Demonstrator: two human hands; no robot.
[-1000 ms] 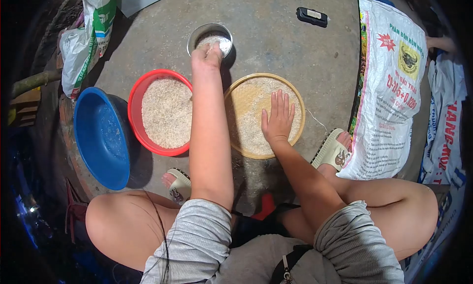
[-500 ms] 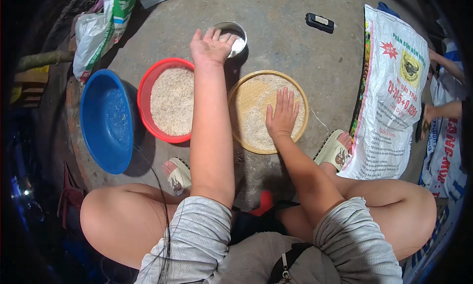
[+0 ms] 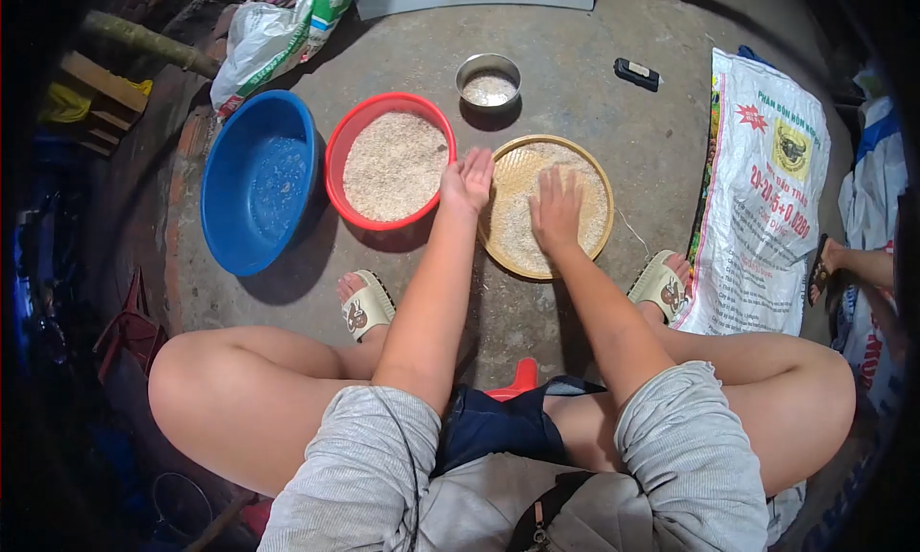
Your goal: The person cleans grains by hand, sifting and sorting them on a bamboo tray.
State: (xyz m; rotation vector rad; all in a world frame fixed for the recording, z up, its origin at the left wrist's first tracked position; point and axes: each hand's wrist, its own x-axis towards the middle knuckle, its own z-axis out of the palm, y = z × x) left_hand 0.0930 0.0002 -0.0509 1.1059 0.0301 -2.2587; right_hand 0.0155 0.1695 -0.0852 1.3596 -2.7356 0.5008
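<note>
Along the bottom of the frame, a person sits with bent legs (image 3: pixel 249 399) apart and grey sleeves (image 3: pixel 680 423) pushed up, both forearms reaching toward the centre. Just beyond, to either side, are feet in cream slippers (image 3: pixel 370 305).

At the centre, a round woven tray (image 3: pixel 516 167) rests on the concrete floor (image 3: pixel 652 149), much of its weave covered by pale grains (image 3: pixel 522 238). The right hand (image 3: pixel 559 210) lies flat over these grains, inside the rim, fingers extended and slightly blurred; its grip is closed around nothing. The left hand (image 3: pixel 468 180) is palm up by the tray's left rim, fingers straight, also empty; whether it touches the rim cannot be told. The step in hand looks like spreading or sorting the grains with the right palm. The next move seems to call for a light, level touch that keeps them within the rim.

Left of the tray is a red tub (image 3: pixel 383 223) of similar grains, then a blue basin (image 3: pixel 240 193) with pale specks inside. A printed white sack (image 3: pixel 767 197) lies at right, another person's sandalled foot (image 3: pixel 834 255) near it. Farther up are a metal bowl (image 3: pixel 489 65) holding some grains, a small black object (image 3: pixel 636 74) and, upper left, a green-and-white sack (image 3: pixel 268 54).
</note>
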